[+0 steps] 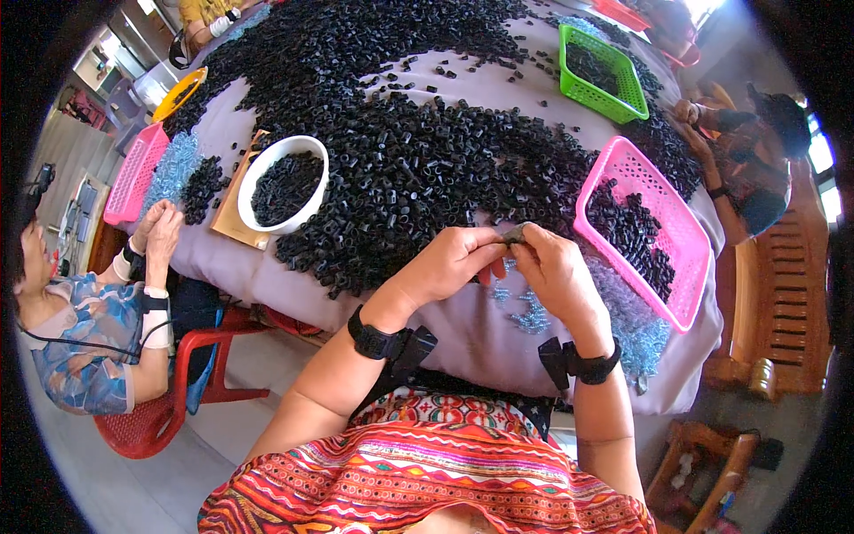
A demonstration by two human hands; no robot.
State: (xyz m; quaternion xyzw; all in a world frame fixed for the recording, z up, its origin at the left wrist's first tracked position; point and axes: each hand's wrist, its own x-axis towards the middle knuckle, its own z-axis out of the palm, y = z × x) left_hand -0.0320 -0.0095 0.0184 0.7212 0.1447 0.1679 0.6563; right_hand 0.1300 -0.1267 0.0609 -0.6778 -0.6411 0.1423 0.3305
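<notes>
My left hand (458, 263) and my right hand (562, 274) meet above the near edge of the table, fingertips pinched together. Between them is a small dark greyish piece (514, 234), mostly covered by the fingers, so its exact kind is hidden. Just beyond lies a broad heap of small black tubular plastic parts (418, 169). Beneath my hands, small clear bluish plastic pieces (531, 318) are scattered on the pale cloth, with a larger pile of them (636, 340) beside my right wrist.
A pink basket (692, 267) of black parts stands to the right, a green basket (636, 107) farther back. On the left, a white bowl (318, 191) rests on a brown board (233, 214). A person (98, 329) sits left on a red chair (169, 418); another person (752, 160) works right.
</notes>
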